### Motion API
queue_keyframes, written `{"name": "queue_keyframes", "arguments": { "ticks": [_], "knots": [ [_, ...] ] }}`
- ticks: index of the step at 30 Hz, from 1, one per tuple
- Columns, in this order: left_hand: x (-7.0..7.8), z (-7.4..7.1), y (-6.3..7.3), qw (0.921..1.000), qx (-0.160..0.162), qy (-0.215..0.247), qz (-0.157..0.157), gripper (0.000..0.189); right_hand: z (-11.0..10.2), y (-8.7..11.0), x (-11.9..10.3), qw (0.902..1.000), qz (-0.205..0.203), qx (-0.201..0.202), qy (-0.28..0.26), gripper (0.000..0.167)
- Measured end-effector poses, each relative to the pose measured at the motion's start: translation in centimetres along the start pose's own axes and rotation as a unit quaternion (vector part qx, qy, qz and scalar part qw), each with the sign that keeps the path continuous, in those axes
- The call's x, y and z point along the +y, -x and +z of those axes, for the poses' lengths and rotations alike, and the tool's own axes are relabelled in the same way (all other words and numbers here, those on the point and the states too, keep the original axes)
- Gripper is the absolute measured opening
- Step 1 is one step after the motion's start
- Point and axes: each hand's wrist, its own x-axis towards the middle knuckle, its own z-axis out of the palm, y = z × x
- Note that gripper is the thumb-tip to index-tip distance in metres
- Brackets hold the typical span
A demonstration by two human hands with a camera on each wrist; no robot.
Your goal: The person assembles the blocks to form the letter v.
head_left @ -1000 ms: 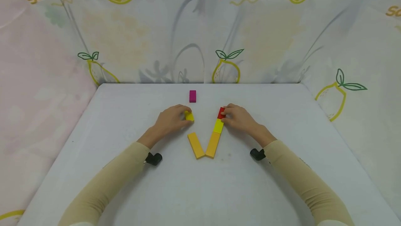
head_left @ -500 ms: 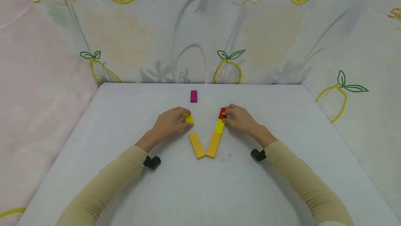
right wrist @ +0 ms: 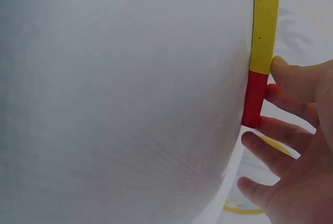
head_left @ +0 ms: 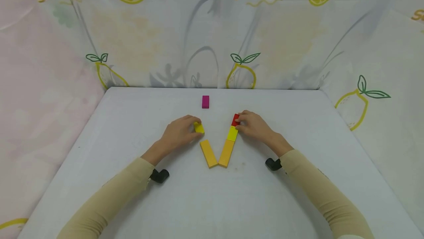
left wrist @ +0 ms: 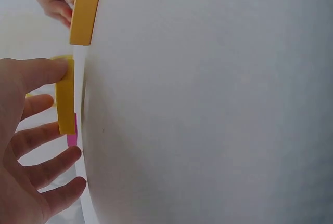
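My left hand (head_left: 180, 130) pinches a short yellow block (head_left: 199, 127) between thumb and fingers. In the left wrist view this yellow block (left wrist: 65, 96) is tilted slightly, with the thumb at one end and a finger at the other. Just nearer to me, a longer orange block (head_left: 209, 154) lies on the table. My right hand (head_left: 253, 124) holds a red block (head_left: 235, 120) at the far end of a row. Below the red one come a yellow block (head_left: 232, 133) and another orange block (head_left: 226, 153). Both orange blocks meet at their near ends, forming a V.
A magenta block (head_left: 205, 102) stands farther back on the white table (head_left: 212, 202), near its rear edge. Behind the table hangs a cloth (head_left: 281, 40) printed with lemons. A black wrist camera (head_left: 159, 176) sits under the left sleeve and another black camera (head_left: 273, 164) under the right.
My left hand has come slightly toward me with the yellow block, closer to the left orange block's far end. The right hand stays at the red block. The head view has shifted a little.
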Motion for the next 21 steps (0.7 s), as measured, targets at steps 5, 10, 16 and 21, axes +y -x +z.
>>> {"name": "queue_keyframes", "arguments": {
  "ticks": [5,10,16,21],
  "knots": [
    [0.06,-0.01,0.36,1.0000,0.005,0.001,0.002,0.042,-0.04,0.03,0.02,1.0000,-0.002,0.002,-0.002,0.032],
    [0.19,0.04,0.68,1.0000,0.005,0.005,0.002,0.043,-0.05,0.12,-0.11,1.0000,0.003,0.001,-0.007,0.032],
    [0.21,0.27,0.77,1.0000,0.007,0.004,0.004,0.042,0.03,0.02,-0.04,1.0000,0.004,0.000,-0.007,0.032],
    [0.22,0.40,0.82,0.9999,0.013,0.002,0.011,0.041,-0.10,0.18,-0.24,1.0000,-0.002,0.002,0.000,0.032]
  ]
}}
